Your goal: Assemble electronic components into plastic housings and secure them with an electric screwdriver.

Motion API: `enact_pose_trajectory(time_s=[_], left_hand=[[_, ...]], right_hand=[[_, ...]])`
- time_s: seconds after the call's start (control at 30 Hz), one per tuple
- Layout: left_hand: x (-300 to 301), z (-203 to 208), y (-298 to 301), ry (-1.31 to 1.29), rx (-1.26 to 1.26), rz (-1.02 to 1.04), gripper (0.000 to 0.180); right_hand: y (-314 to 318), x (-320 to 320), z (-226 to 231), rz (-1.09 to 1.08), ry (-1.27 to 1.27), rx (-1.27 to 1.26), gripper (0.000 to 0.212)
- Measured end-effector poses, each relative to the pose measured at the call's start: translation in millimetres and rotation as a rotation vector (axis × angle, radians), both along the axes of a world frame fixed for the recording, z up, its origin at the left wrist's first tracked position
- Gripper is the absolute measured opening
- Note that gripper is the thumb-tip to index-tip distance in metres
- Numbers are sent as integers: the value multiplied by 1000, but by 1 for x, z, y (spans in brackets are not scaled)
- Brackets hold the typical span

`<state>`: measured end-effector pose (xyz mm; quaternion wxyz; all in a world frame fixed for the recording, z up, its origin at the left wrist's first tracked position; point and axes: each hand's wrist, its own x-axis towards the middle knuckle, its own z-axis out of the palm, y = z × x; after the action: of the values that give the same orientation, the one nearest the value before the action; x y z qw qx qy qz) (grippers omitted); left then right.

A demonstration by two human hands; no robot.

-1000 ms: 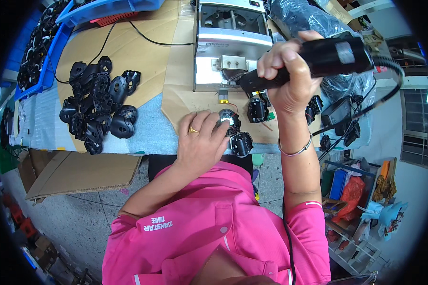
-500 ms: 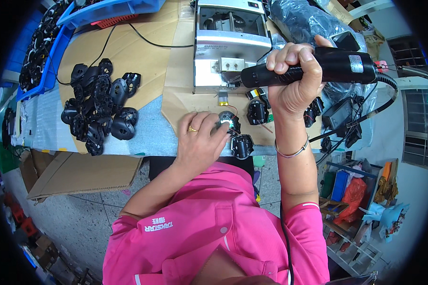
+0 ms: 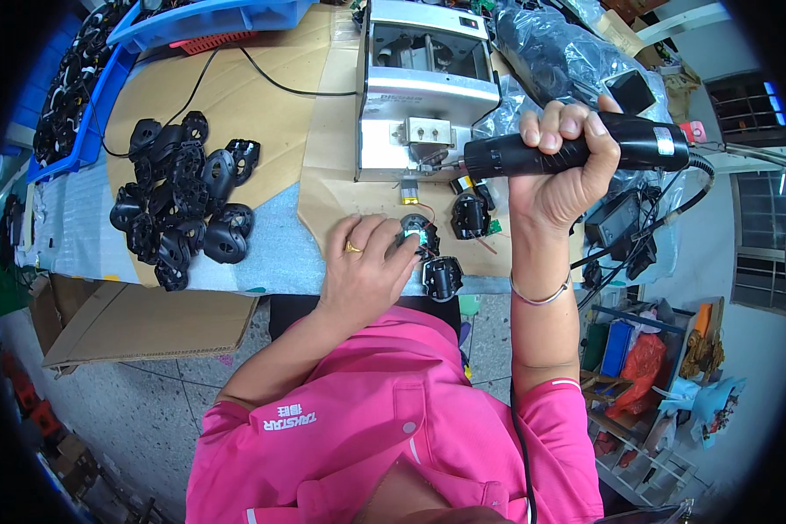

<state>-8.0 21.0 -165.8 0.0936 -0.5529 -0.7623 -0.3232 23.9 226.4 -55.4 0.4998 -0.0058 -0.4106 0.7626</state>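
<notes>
My right hand [image 3: 568,157] is wrapped round a black electric screwdriver [image 3: 642,142], which lies nearly level. Its thin bit points left and reaches the front outlet of a silver screw feeder [image 3: 428,100]; whether a screw sits on the bit is too small to tell. My left hand [image 3: 365,262], with a ring on it, rests at the table's near side. Its fingertips hold a black round housing with a small green circuit board [image 3: 417,237]. A yellow-ended battery pack [image 3: 410,192] on thin wires lies just beyond. Another black housing [image 3: 443,278] sits by the table edge.
Several black plastic shells [image 3: 183,196] are heaped on the left. Blue bins [image 3: 92,131] stand at the far left. Another wired housing [image 3: 471,216] lies right of the feeder's front. A black power adapter [image 3: 611,218] and the screwdriver's cable [image 3: 703,192] occupy the right.
The screwdriver and my right hand have shifted right and slightly nearer, so the bit now shows at the feeder's outlet. My left hand stays on the housing. The whole view has shifted slightly.
</notes>
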Motion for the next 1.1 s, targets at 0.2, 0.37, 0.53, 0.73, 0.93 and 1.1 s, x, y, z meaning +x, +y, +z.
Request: enact_pose_trajectory(time_s=[0.2,0.37,0.53,0.73,0.93,1.1], left_hand=[[1,-1,-2,-1,0,9,28],[1,-1,-2,1,8,12,28],[0,-3,-2,12,23,24,27],[1,-2,-1,4,14,30,26],[1,-2,-1,27,3,35,28],[1,-2,-1,18,-9,30,29]], right_hand=[[9,11,4,40,98,-118,26],[12,18,10,40,123,-133,21],[13,19,10,68,145,-137,20],[7,16,7,-10,103,12,26],[-14,1,2,-9,41,223,41],[-23,-12,-3,-15,12,249,44]])
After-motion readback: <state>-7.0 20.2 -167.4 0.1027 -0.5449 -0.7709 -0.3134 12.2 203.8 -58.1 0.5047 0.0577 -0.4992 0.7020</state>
